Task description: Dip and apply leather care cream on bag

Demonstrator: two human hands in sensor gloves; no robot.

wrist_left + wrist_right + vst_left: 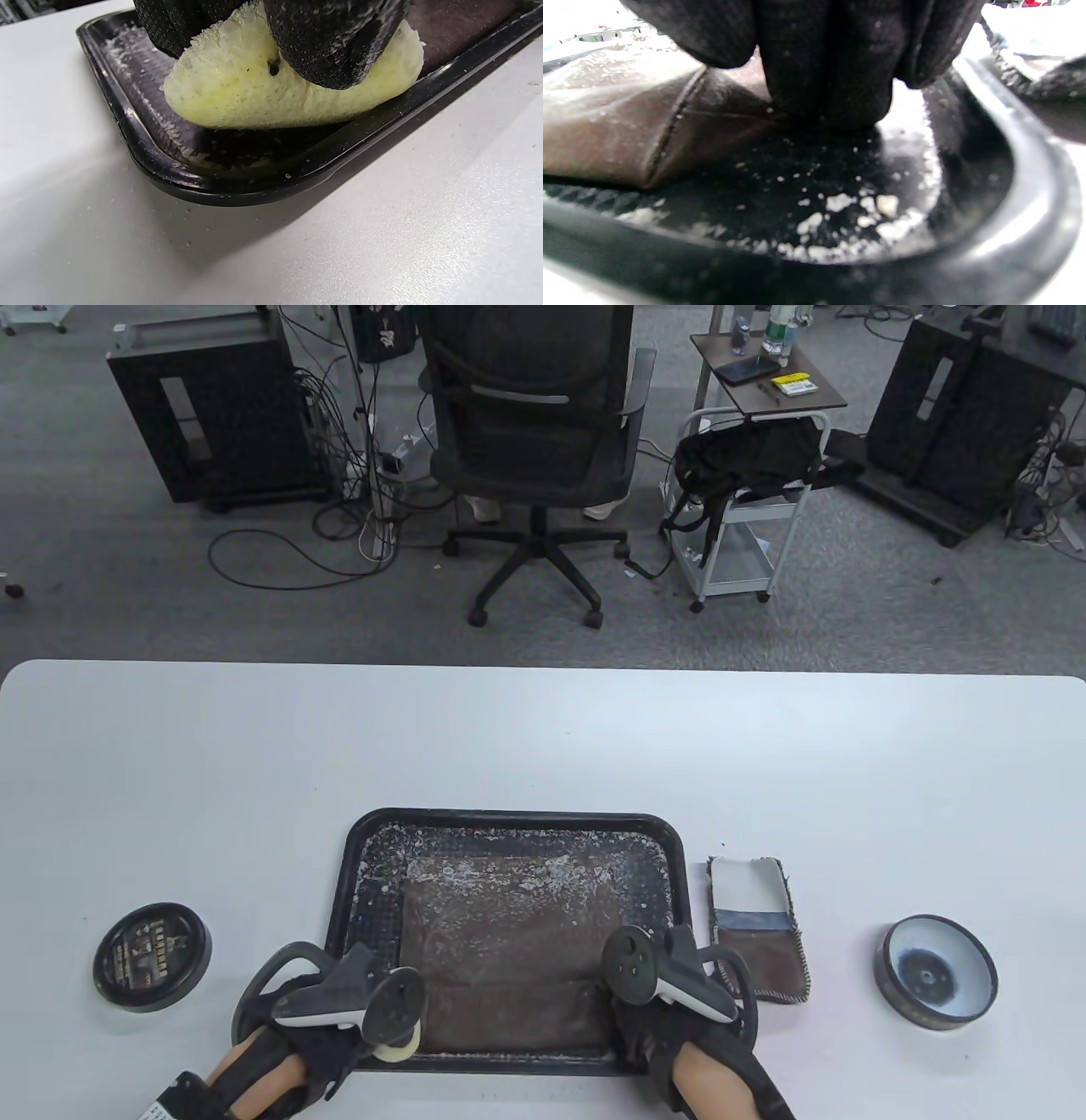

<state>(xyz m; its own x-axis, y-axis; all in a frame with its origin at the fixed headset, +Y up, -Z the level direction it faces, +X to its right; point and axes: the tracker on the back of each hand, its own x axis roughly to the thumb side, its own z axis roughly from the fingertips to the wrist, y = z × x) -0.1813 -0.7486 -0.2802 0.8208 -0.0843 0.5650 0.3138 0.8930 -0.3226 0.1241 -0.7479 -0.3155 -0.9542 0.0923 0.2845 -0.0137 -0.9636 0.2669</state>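
The left hand (339, 1018) pinches a pale sponge (271, 93) over the tray's (509, 819) near corner; the right hand's (679, 1027) grip presses the bag's (501, 933) corner, curl unclear. White residue already flecks the bag, so I'd judge application well underway, the lower panel left.

A brown leather bag (509, 950) lies flat, speckled white, between both hands. A pale yellow sponge (271, 93) is pinched in the left hand's (327, 1027) fingers (331, 42), folded, just beside the bag's near corner.

Glossy plastic tray (140, 140), fluffy sponge (237, 97)
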